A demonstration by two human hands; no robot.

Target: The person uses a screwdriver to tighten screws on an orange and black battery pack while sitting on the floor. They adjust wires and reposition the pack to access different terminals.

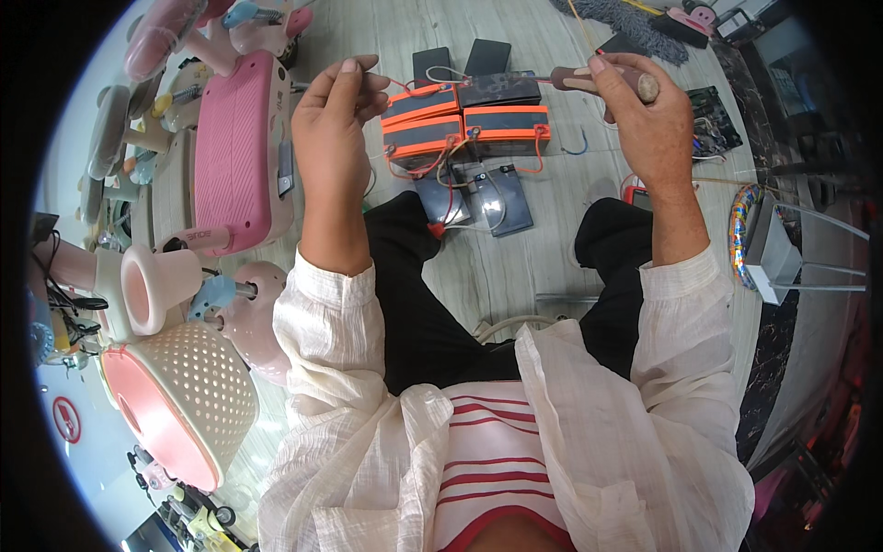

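My left hand (338,115) is closed, with thumb and fingers pinched on a thin red wire (397,85) that leads to the battery group. My right hand (648,120) grips a screwdriver (578,79) by its brown handle, its thin shaft pointing left toward the batteries. Between the hands, on the floor, sit orange-and-black batteries (420,138) and another orange-topped battery (506,124). Red, white and yellow wires run across their terminals. A dark battery (499,89) stands behind, and two black batteries (501,201) lie nearer my feet. What the screwdriver's tip touches is unclear.
Pink children's ride-on vehicles (235,152) and a white perforated basket (198,391) crowd the left. At right are a dark tray of wires (713,124), a red meter-like device (636,193) and a multicoloured coil (743,230). A grey shaggy mat (635,23) lies far right.
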